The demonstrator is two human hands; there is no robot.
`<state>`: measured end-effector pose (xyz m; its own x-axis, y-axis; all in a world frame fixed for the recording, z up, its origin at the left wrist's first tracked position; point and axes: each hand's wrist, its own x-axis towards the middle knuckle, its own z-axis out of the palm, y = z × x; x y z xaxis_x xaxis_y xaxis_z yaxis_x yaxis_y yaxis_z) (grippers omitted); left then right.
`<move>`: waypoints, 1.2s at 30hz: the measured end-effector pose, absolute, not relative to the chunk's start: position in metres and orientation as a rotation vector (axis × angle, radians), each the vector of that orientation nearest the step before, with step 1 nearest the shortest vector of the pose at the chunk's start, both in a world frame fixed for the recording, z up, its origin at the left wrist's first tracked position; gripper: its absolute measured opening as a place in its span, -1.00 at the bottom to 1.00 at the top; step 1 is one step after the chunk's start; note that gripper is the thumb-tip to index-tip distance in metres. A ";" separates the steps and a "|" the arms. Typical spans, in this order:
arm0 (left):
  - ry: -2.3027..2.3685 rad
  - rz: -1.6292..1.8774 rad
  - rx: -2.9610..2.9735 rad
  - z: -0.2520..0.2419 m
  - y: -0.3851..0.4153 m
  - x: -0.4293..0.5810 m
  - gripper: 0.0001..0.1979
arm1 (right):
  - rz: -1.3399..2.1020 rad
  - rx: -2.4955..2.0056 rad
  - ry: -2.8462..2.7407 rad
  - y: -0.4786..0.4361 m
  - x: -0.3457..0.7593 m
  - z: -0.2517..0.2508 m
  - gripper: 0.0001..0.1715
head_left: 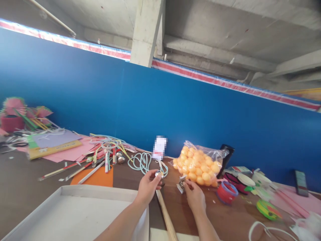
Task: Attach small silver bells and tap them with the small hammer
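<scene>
My left hand (147,187) is closed in a pinch on a small shiny silver ball (157,173) near the middle of the brown table (220,217). My right hand (194,195) is closed on a small silvery object with a white tag (181,185), just right of the left hand. A wooden stick (165,212) lies on the table between my forearms. Pale green cord loops (141,162) lie just beyond my left hand. A clear bag of orange ping-pong balls (198,165) sits behind my right hand.
A white tray (75,214) lies at the front left. An orange sheet (97,177), coloured straws (100,157), pink paper and a ruler (54,149) spread to the left. Tape rolls (227,192), a yellow-green disc (267,209), a black cup (225,155) and a remote (301,182) are right. A blue wall stands behind.
</scene>
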<state>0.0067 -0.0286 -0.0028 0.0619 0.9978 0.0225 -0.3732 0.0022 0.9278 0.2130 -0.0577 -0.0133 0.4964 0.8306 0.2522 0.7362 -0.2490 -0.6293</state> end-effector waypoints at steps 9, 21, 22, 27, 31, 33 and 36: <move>0.922 1.296 1.001 0.000 -0.029 0.001 -0.56 | 0.118 -2.146 -1.195 -0.095 0.255 -0.001 -0.65; 0.910 1.298 0.998 0.001 -0.032 0.001 -0.56 | 0.338 -2.210 -1.392 -0.092 0.229 -0.016 -0.85; 0.913 1.296 1.005 0.002 -0.032 0.001 -0.56 | 0.339 -2.215 -1.397 -0.092 0.228 -0.017 -0.88; 0.839 1.246 0.991 0.004 -0.033 0.001 -0.59 | 0.339 -2.202 -1.396 -0.093 0.225 -0.013 -0.91; 0.703 1.179 0.960 0.002 -0.033 0.002 -0.59 | 0.398 -2.064 -1.410 -0.093 0.218 -0.010 -0.89; 0.640 1.155 0.960 -0.001 -0.033 0.002 -0.59 | 0.458 -1.975 -1.424 -0.092 0.211 -0.008 -0.85; 0.576 1.117 0.963 -0.002 -0.034 0.002 -0.58 | 0.580 -1.804 -1.411 -0.091 0.193 -0.002 -0.80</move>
<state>0.0023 -0.0336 -0.0024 0.3620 0.9295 0.0709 -0.4818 0.1214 0.8678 0.1932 -0.0908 -0.0016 0.2862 0.9530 0.0991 0.6081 -0.1007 -0.7875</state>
